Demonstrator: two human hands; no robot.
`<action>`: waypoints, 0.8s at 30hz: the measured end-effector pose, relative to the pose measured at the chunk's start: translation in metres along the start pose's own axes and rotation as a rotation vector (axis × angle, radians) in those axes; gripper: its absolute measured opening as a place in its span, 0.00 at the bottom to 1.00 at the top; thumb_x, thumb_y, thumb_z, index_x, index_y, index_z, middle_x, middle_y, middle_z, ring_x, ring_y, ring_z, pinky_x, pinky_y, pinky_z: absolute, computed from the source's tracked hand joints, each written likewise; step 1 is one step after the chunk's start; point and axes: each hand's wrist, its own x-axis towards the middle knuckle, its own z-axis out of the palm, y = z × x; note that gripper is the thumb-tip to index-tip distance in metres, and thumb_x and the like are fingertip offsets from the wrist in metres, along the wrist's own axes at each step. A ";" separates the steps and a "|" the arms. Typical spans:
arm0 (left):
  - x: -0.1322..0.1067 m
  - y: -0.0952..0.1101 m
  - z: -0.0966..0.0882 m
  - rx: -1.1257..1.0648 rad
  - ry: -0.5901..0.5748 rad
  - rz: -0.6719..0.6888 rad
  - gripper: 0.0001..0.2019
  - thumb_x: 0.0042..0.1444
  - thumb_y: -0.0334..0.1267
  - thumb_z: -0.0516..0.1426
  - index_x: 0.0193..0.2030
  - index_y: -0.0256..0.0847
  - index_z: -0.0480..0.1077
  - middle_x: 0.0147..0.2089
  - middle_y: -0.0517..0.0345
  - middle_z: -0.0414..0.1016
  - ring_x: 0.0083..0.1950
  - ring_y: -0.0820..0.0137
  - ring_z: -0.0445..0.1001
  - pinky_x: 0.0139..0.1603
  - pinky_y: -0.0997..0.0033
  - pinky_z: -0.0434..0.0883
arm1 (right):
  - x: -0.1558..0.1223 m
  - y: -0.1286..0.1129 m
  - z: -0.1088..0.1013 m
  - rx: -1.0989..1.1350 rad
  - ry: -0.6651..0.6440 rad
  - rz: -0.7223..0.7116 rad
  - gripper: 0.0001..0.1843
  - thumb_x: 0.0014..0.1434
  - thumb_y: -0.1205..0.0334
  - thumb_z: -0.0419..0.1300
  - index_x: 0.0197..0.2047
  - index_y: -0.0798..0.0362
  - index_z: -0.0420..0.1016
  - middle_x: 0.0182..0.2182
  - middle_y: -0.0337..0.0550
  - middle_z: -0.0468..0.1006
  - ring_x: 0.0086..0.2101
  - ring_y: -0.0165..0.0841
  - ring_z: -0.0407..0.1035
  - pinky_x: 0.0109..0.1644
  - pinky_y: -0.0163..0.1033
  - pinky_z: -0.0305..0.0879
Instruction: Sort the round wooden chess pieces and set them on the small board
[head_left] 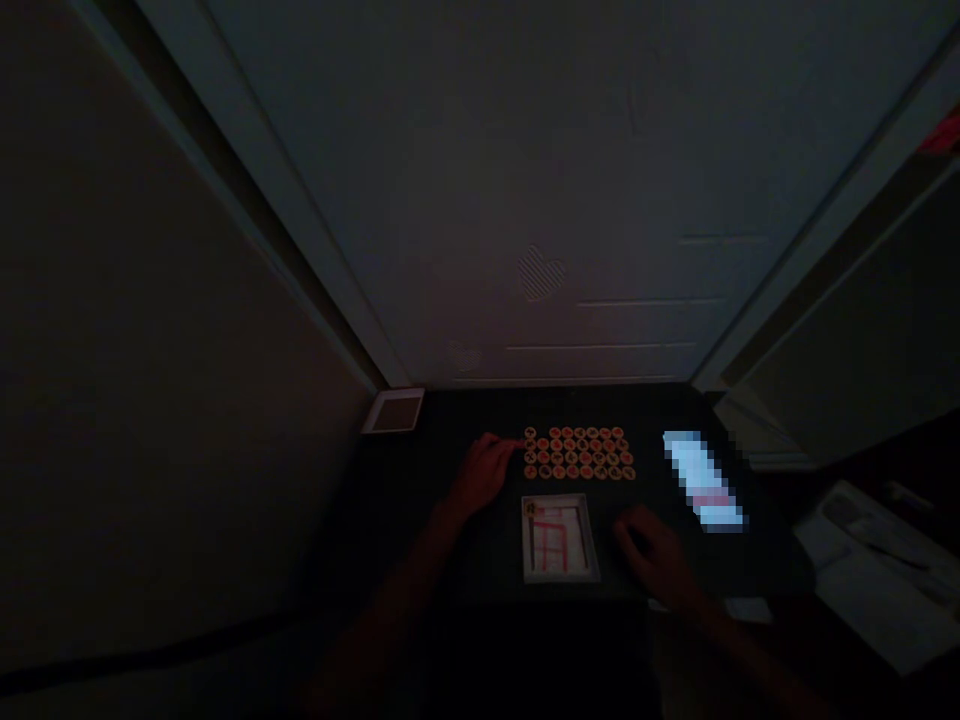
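Observation:
The scene is very dark. Several round orange game pieces (581,452) lie in rows on a small dark table (450,560). My left hand (484,475) rests at the left end of the rows, a fingertip touching the leftmost pieces; its fingers look loosely curled. My right hand (651,550) lies on the table right of a white framed board with red lines (559,537), fingers curled downward, nothing visible in it. The board sits just in front of the pieces, between my hands.
A lit phone screen (701,480) lies right of the pieces. A small white tray (394,410) sits at the table's back left corner. A pale wall rises behind the table. Papers (870,570) lie on a lower surface at the right.

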 end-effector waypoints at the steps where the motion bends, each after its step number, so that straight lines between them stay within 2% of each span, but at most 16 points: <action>1: 0.006 -0.001 0.001 0.003 0.001 0.000 0.18 0.72 0.39 0.46 0.57 0.50 0.75 0.47 0.52 0.74 0.50 0.62 0.73 0.57 0.57 0.71 | 0.000 0.000 0.000 -0.001 -0.005 0.001 0.13 0.69 0.54 0.53 0.35 0.49 0.73 0.33 0.44 0.78 0.34 0.37 0.73 0.39 0.40 0.70; 7: 0.036 -0.003 0.007 0.007 -0.022 0.042 0.17 0.72 0.39 0.46 0.56 0.50 0.75 0.47 0.54 0.76 0.51 0.63 0.71 0.58 0.59 0.69 | -0.001 0.002 0.002 -0.013 0.003 0.007 0.14 0.69 0.53 0.53 0.35 0.49 0.73 0.31 0.43 0.77 0.33 0.36 0.72 0.38 0.40 0.70; 15: 0.055 -0.009 0.010 -0.024 -0.026 0.048 0.16 0.71 0.41 0.49 0.56 0.49 0.76 0.49 0.55 0.80 0.51 0.63 0.72 0.57 0.59 0.69 | 0.001 0.000 0.002 -0.009 0.002 -0.002 0.16 0.70 0.52 0.53 0.33 0.49 0.73 0.29 0.43 0.77 0.31 0.36 0.72 0.37 0.40 0.70; 19: 0.067 -0.014 0.010 -0.046 -0.055 0.061 0.11 0.66 0.43 0.57 0.48 0.50 0.80 0.48 0.59 0.83 0.49 0.63 0.74 0.54 0.60 0.70 | 0.002 -0.001 0.002 0.006 -0.005 -0.005 0.15 0.70 0.53 0.52 0.34 0.48 0.73 0.30 0.43 0.77 0.31 0.36 0.72 0.37 0.40 0.71; 24: 0.081 -0.019 0.015 -0.048 -0.086 0.064 0.08 0.63 0.43 0.60 0.40 0.49 0.81 0.46 0.60 0.84 0.48 0.63 0.76 0.54 0.60 0.68 | -0.001 0.003 0.005 0.006 -0.010 -0.009 0.13 0.70 0.54 0.53 0.36 0.48 0.74 0.32 0.43 0.78 0.32 0.37 0.73 0.39 0.41 0.71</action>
